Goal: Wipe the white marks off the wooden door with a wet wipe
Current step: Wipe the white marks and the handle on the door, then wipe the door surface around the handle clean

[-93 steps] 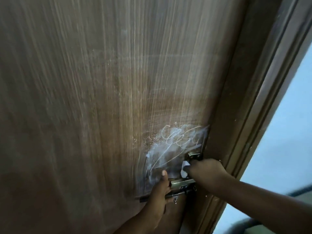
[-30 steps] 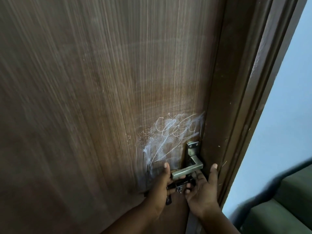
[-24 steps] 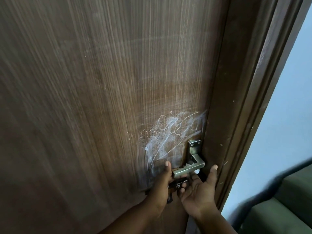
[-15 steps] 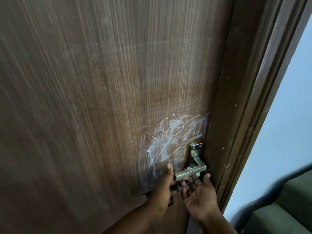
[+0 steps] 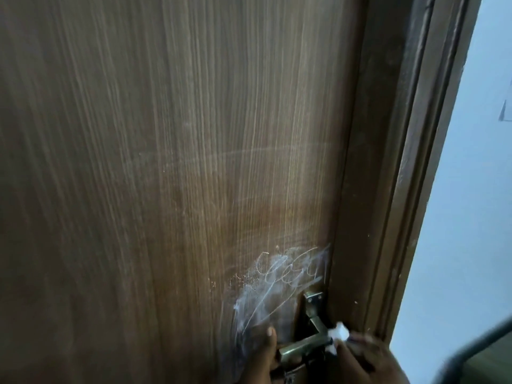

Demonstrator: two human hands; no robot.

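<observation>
The wooden door (image 5: 166, 162) fills most of the view. White chalky marks (image 5: 279, 281), scribbles over a smeared patch, sit low on it just left of the metal lever handle (image 5: 310, 339). My left hand (image 5: 263, 356) grips the lever's free end from below, thumb pointing up. My right hand (image 5: 368, 358), blurred, is closed around a crumpled white wet wipe (image 5: 339, 335), which pokes out beside the handle's bend, below and right of the marks.
The dark wooden door frame (image 5: 388, 189) runs down the right of the door. A pale blue wall (image 5: 476, 189) lies beyond it. A dark rail or edge (image 5: 471, 353) crosses the bottom right corner. A key or latch hangs under the handle.
My right hand was open-fingered under the handle; now it is closed on the wipe and has risen to the handle's bend. The view tilted upward, so the hands sit lower in frame.
</observation>
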